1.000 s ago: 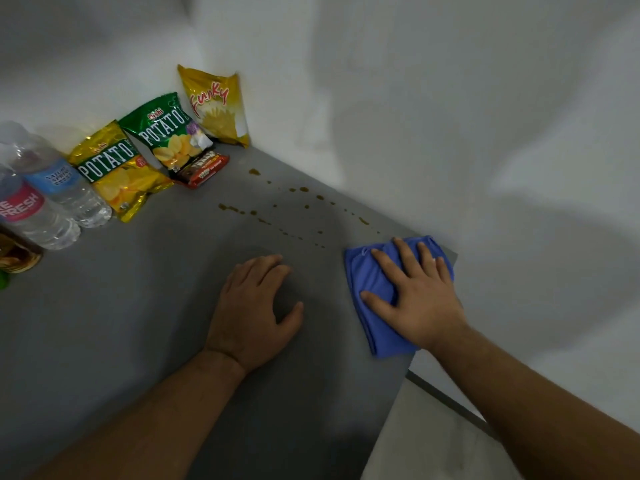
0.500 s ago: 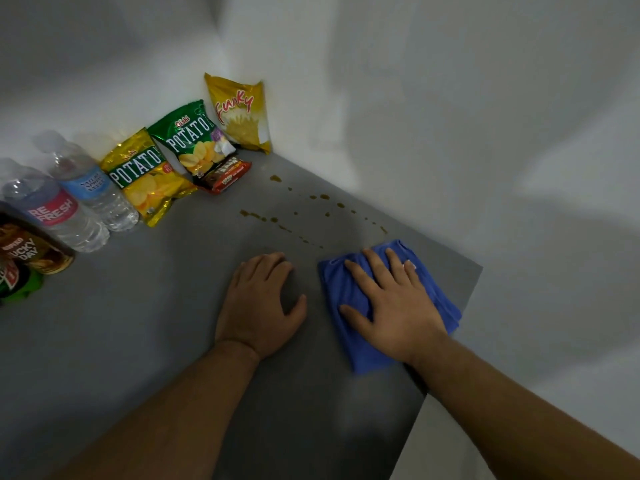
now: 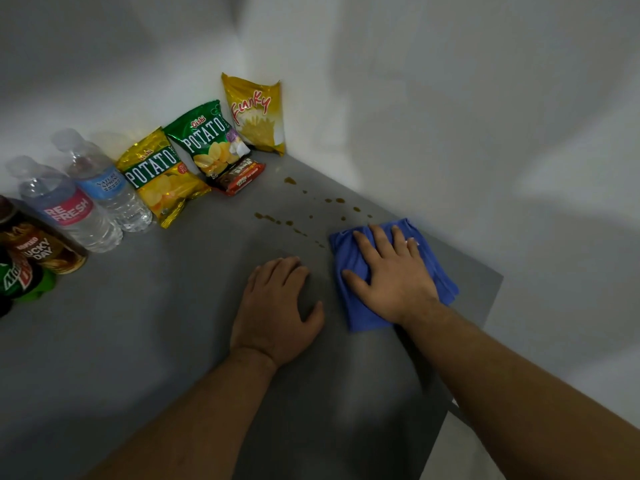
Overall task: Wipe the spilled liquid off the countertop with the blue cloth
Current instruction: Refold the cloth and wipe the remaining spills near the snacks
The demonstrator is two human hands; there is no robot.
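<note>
A folded blue cloth (image 3: 349, 258) lies on the grey countertop (image 3: 173, 323) near its right edge. My right hand (image 3: 391, 275) presses flat on the cloth, fingers spread, pointing toward the wall. Brown drops of spilled liquid (image 3: 277, 219) trail across the counter just beyond and left of the cloth, up to a larger drop (image 3: 290, 181) near the corner. My left hand (image 3: 277, 310) rests palm down on the bare counter beside the cloth, holding nothing.
Snack bags stand in the back corner: a yellow Funky bag (image 3: 256, 116), a green Potato bag (image 3: 207, 143), a yellow Potato bag (image 3: 156, 174), a small red packet (image 3: 240, 176). Water bottles (image 3: 69, 209) and drink cans (image 3: 34, 251) line the left wall. The counter's edge (image 3: 485, 323) drops off at right.
My right hand has slid the blue cloth left and forward, closer to the brown drops. The left hand has stayed in place.
</note>
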